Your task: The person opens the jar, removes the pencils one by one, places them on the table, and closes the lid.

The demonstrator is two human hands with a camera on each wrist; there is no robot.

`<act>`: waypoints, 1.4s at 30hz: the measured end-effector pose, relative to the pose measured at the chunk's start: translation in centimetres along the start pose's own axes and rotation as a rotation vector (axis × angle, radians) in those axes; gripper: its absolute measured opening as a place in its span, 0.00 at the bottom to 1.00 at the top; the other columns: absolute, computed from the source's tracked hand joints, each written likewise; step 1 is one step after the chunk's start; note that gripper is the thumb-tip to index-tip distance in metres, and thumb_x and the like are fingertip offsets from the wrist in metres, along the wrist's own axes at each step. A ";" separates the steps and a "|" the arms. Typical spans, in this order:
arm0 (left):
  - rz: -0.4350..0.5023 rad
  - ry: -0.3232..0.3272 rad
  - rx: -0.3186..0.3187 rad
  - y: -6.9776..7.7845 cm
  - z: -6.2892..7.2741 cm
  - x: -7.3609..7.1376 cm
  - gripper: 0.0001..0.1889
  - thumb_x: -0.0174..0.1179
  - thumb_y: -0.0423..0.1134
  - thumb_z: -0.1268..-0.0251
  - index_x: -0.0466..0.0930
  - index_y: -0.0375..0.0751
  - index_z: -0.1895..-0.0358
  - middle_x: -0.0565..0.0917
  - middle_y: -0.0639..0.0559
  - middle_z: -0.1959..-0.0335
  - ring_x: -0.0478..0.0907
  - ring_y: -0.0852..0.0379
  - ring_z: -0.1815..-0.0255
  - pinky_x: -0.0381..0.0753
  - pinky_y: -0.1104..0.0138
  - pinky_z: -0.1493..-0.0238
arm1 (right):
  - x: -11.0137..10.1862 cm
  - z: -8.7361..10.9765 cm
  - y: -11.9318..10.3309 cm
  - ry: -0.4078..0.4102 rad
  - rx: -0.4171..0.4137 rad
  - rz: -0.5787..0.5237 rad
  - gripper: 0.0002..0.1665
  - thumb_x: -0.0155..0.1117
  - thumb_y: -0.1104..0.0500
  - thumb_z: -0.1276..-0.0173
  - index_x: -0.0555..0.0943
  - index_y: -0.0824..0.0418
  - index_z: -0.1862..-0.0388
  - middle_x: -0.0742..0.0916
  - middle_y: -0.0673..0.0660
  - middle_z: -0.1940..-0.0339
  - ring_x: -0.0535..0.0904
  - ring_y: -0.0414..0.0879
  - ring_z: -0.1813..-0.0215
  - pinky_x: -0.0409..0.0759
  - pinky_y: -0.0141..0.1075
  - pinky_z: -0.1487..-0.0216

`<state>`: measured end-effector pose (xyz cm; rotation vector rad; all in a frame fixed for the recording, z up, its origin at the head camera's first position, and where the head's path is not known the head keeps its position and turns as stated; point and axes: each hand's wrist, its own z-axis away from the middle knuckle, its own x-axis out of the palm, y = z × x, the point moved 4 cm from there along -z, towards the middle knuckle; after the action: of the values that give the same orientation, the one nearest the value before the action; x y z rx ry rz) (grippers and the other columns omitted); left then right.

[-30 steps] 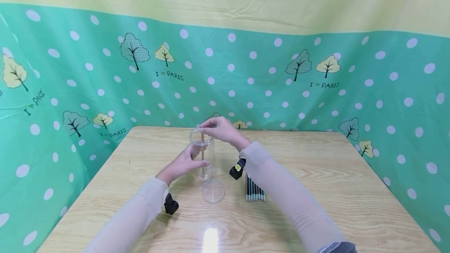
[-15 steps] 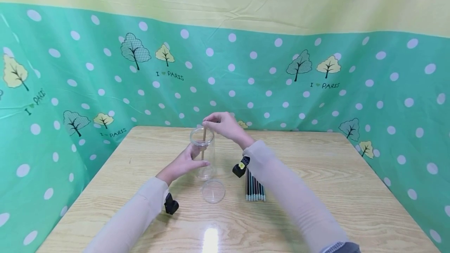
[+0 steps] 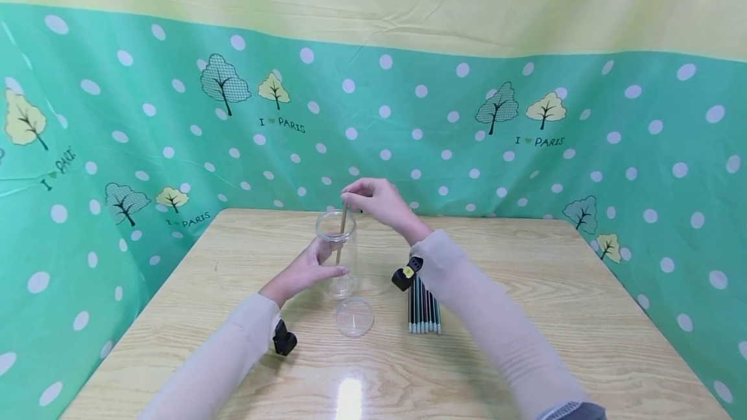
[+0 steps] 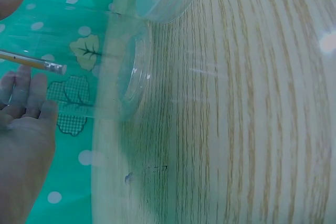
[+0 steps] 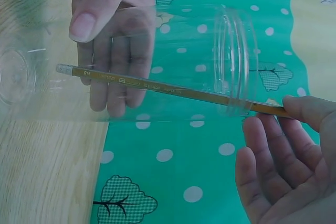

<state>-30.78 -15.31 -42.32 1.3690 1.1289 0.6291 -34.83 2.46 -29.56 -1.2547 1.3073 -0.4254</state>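
My left hand (image 3: 309, 269) grips a tall clear plastic jar (image 5: 184, 30) around its side, thumb at the front and fingers behind. The jar stands upright on the table with its top uncovered. Above its rim, my right hand (image 3: 379, 203) pinches a yellow-brown pencil (image 5: 157, 87) by its upper end between thumb and fingertips. The pencil leans inside the jar, its eraser end (image 4: 60, 68) pointing down, well above the jar's bottom. In front of the jar lies a clear round lid (image 3: 353, 317).
Several dark and teal pencils (image 3: 424, 310) lie side by side right of the lid, partly covered by the right forearm and wrist camera. The wooden table (image 3: 525, 316) ends at a green dotted curtain (image 3: 432, 148).
My right hand has risen and shifted a little right, pulling the pencil upward, so its lower end is higher within the jar. The left hand, jar and lid stay in place.
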 end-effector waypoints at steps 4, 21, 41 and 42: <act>-0.015 0.006 -0.015 -0.2 -0.1 -0.1 0.47 0.69 0.31 0.38 0.49 0.47 0.21 0.62 0.43 0.23 0.52 0.45 0.21 0.46 0.46 0.23 | -0.3 0.4 -0.3 0.018 -0.044 -0.014 0.12 0.66 0.49 0.28 0.85 0.54 0.52 0.88 0.52 0.64 0.84 0.51 0.57 0.82 0.50 0.50; -0.030 0.018 -0.044 0.0 0.3 0.0 0.47 0.72 0.36 0.39 0.51 0.49 0.21 0.63 0.46 0.23 0.51 0.46 0.21 0.46 0.47 0.23 | -2.9 1.9 -2.1 0.079 -0.179 -0.112 0.14 0.66 0.52 0.27 0.84 0.61 0.52 0.88 0.56 0.64 0.85 0.50 0.61 0.85 0.43 0.57; -0.038 0.027 -0.064 -0.2 0.4 -0.1 0.47 0.72 0.37 0.40 0.53 0.49 0.22 0.61 0.39 0.24 0.51 0.41 0.21 0.47 0.46 0.24 | -5.9 3.8 -4.0 0.171 -0.264 -0.144 0.14 0.65 0.57 0.26 0.83 0.65 0.50 0.89 0.61 0.58 0.86 0.53 0.57 0.86 0.40 0.58; -0.038 0.028 -0.064 -0.2 0.4 -0.1 0.46 0.72 0.38 0.40 0.53 0.49 0.22 0.61 0.39 0.24 0.51 0.42 0.21 0.48 0.47 0.24 | -6.0 3.9 -4.0 0.172 -0.265 -0.142 0.14 0.65 0.57 0.26 0.83 0.65 0.50 0.89 0.61 0.58 0.86 0.52 0.57 0.86 0.39 0.58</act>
<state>-30.51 -15.55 -42.53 1.2847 1.1455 0.6536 -31.65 7.77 -24.10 -1.5668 1.4597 -0.4812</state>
